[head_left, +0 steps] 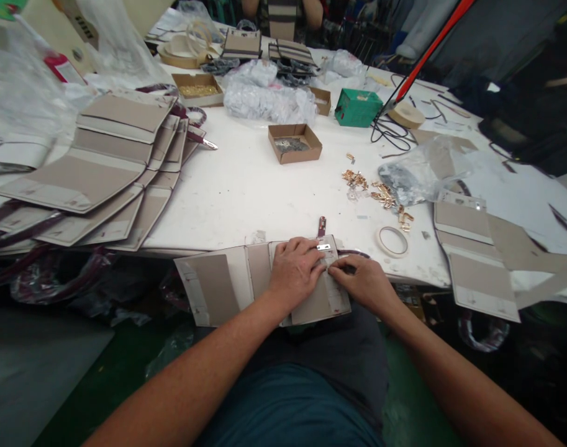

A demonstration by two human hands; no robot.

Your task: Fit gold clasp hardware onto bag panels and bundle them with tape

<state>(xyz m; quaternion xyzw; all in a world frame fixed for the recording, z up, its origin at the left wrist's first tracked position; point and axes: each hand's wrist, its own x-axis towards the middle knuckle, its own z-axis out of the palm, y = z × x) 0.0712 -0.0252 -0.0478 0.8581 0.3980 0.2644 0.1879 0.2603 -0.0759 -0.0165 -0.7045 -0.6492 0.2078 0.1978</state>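
Left hand flat on panel across table edge

A dark teal shirt is worn, creased by soft folds. Just beyond the shirt, dark grey trousers are seen. To its left and right, the left forearm and right forearm are bared; farther beyond it, the left hand and right hand are likewise uncovered.

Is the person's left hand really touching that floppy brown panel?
Touching. The head view shows the left hand lying palm down on the panel, covering part of it, with no gap showing.
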